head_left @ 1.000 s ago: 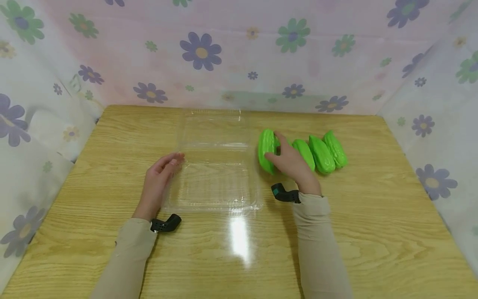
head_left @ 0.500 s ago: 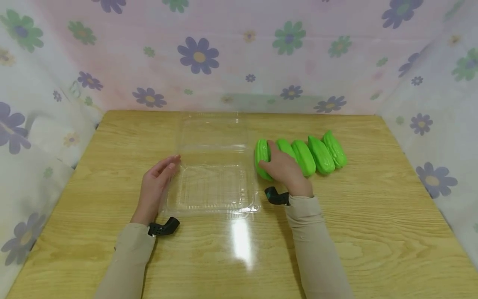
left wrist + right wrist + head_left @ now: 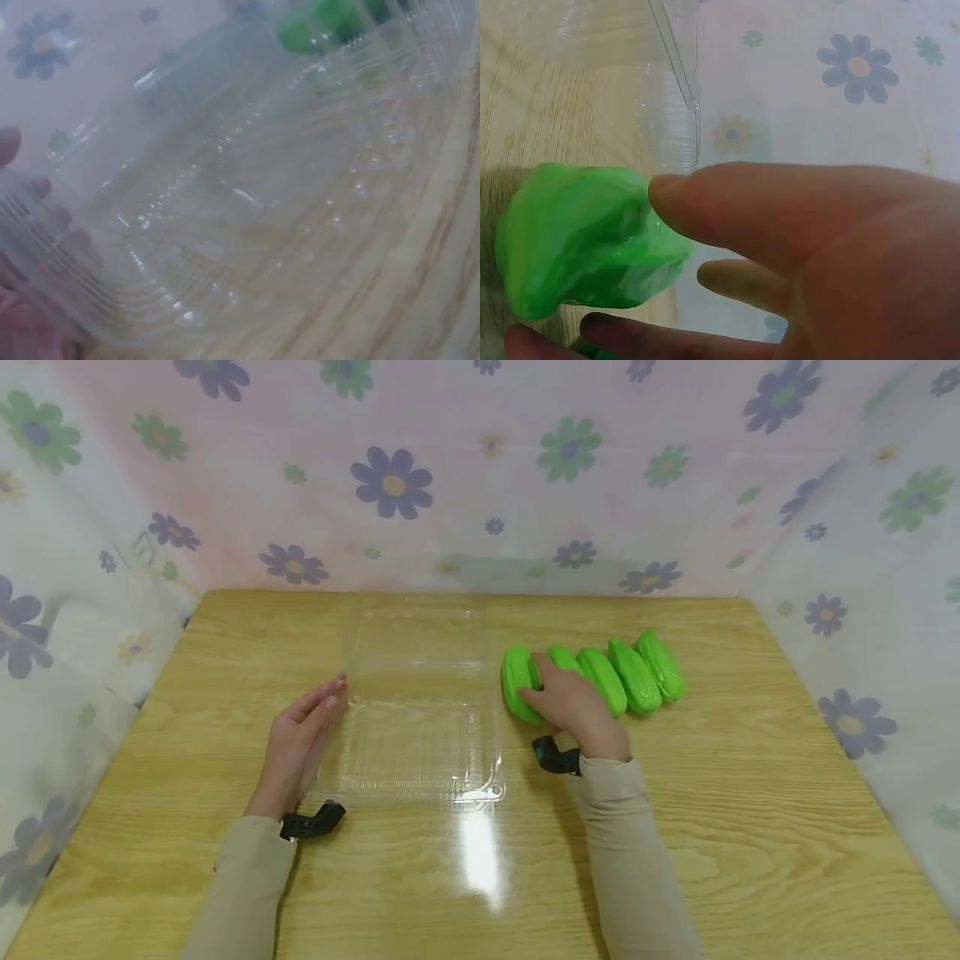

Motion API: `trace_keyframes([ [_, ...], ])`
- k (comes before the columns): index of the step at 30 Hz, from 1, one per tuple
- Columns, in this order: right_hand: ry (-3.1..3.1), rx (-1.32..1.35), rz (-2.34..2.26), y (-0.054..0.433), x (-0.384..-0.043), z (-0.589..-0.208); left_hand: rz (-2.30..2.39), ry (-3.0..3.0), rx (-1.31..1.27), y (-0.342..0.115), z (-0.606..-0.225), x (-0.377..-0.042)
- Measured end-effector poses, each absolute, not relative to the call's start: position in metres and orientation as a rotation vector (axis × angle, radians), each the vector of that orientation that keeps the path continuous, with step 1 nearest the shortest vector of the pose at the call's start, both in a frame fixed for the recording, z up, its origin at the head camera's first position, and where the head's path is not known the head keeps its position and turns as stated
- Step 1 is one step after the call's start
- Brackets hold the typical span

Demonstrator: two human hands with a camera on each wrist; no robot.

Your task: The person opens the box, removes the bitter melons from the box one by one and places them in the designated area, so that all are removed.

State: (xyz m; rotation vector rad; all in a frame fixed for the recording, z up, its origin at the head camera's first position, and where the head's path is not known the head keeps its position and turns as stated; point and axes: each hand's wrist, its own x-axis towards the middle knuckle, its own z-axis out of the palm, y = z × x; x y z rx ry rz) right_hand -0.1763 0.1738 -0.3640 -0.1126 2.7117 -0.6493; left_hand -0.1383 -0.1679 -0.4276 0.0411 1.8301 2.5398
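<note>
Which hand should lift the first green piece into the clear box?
The right hand, probably. Its fingers already curl round the leftmost green piece, the one nearest the clear box. The left hand lies flat against the box's left edge, far from the row, and looks better placed to steady the box.

Five green ridged gourds lie in one row on the single wooden table, side by side, each one pressed against or just beside the next. One clear plastic clamshell box lies open on that table, made of two joined halves, a tray and a lid. Two hands show, a left hand and a right hand, each with one black wrist camera strapped beside a beige sleeve.
</note>
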Motion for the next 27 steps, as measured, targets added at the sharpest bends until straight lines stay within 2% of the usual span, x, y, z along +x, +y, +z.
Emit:
trace_keyframes([
  [16, 2.651, -0.087, -0.682, 0.177, -0.183, -0.367, 2.534, 1.779, 0.095, -0.164, -0.429, -0.147],
  [27, 2.651, -0.069, -0.713, 0.181, -0.183, -0.368, 2.46, 1.871, 0.027, -0.167, -0.439, -0.141],
])
